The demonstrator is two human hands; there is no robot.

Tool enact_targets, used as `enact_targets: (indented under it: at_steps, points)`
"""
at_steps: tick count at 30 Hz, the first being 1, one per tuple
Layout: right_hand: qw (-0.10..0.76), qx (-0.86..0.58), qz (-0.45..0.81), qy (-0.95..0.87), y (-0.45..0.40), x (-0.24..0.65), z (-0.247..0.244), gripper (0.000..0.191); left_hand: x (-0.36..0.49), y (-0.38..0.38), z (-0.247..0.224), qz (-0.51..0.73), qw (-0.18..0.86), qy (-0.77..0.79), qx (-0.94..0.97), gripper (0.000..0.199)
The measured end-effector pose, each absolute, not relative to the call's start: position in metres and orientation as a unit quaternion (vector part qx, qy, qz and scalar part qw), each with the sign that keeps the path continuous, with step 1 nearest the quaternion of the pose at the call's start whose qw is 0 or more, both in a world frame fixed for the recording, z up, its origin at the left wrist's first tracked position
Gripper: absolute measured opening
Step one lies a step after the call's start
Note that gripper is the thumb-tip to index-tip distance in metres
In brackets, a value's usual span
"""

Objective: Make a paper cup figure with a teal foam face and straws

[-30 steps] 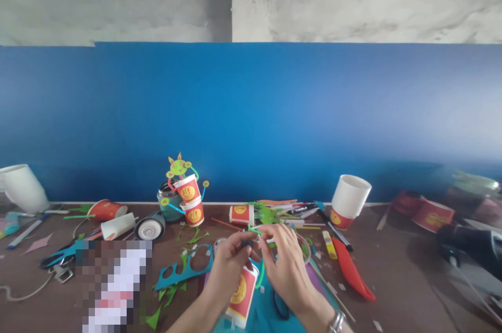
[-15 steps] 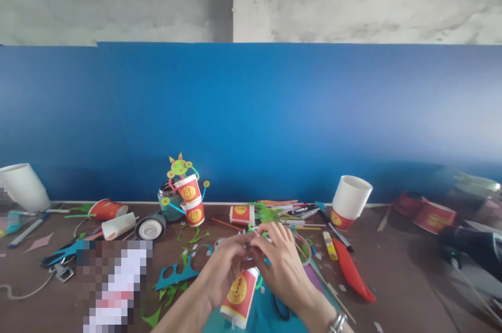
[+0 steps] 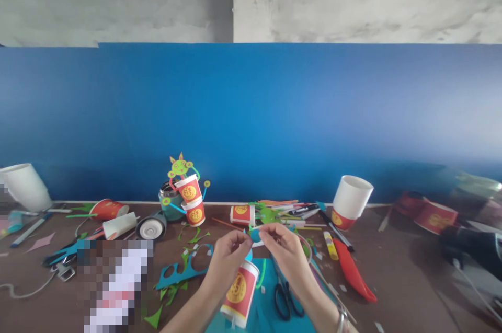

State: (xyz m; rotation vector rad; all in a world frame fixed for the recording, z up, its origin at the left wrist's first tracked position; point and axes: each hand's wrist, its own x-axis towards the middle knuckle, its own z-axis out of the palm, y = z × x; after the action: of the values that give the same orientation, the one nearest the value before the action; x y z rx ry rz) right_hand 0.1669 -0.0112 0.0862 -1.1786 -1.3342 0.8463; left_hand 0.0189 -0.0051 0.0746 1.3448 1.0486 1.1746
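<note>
Both hands meet at the centre, above a red-and-white paper cup (image 3: pixel 240 294) that lies tilted. My right hand (image 3: pixel 279 244) pinches a small round blue paper piece (image 3: pixel 255 235). Touching the left edge of that piece, my left hand (image 3: pixel 234 249) has its thumb and forefinger closed. More blue paper shows just beneath the fingers, above the cup. A green pipe cleaner (image 3: pixel 262 274) sticks up at the cup's right side. Black-handled scissors (image 3: pixel 288 301) lie on blue paper (image 3: pixel 262 317) beside the cup.
A stacked-cup figure with a green face (image 3: pixel 189 189) stands at the back left. Blue cut-out paper (image 3: pixel 184 273) and green scraps lie left. Pens, a glue stick (image 3: pixel 330 245), a red knife-shaped item (image 3: pixel 353 273) and white cups (image 3: pixel 352 199) are to the right.
My hands have drawn slightly apart and turned, and the small blue piece now shows between the fingertips. The scissors' handles are more visible.
</note>
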Motion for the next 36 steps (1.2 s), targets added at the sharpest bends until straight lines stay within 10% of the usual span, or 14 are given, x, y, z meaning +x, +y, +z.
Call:
enact_targets:
  at_steps: [36]
  points:
    - [0.461, -0.544, 0.154, -0.684, -0.025, 0.164, 0.094, 0.023, 0.018, -0.011, 0.084, 0.480, 0.252, 0.415, 0.731, 0.015]
